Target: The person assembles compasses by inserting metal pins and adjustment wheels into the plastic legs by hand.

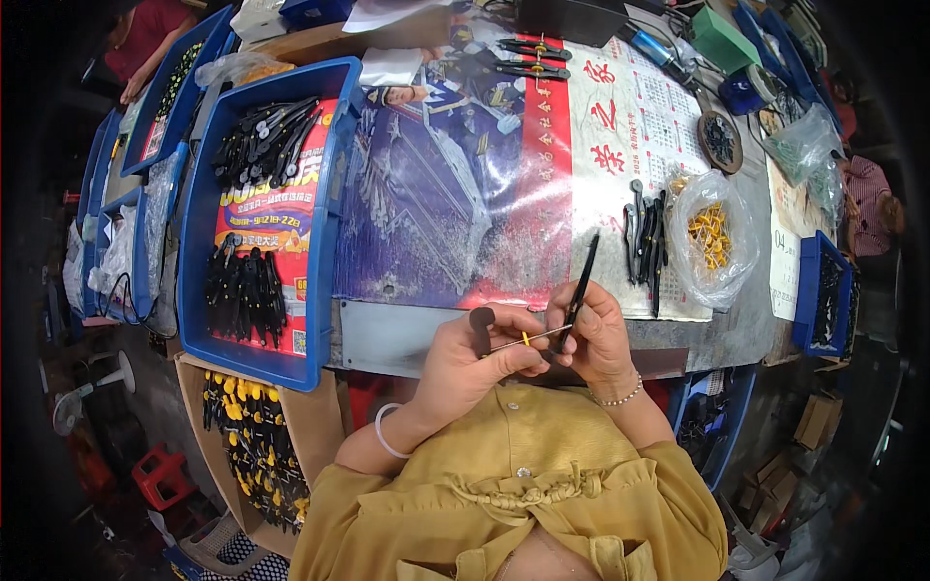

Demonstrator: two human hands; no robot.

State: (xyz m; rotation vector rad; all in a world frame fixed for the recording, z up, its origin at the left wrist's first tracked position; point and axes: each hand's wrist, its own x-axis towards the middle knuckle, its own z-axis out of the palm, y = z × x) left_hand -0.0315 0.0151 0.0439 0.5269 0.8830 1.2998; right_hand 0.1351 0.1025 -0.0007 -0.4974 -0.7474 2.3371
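In front of my chest, my left hand (494, 347) is closed around a tool with a dark rounded end (480, 327) and a thin metal shaft. A small yellow piece (526, 338) sits partway along that shaft. The shaft's far end meets a slender black part (584, 275), which points up and away, pinched in my right hand (595, 334). It resembles the black plier halves (641, 237) lying just beyond the right hand. Beside these, a clear plastic bag (734, 254) holds small yellow pieces (710, 237). My fingers hide the lower end of the black part.
A blue tray (325, 228) with black plier parts (257, 290) stands at left. Assembled pliers (533, 58) lie at the far edge. A carton (325, 407) of yellow-and-black tools is below left. A round dish (720, 141) and blue bin (823, 290) are right. Other people sit farther off.
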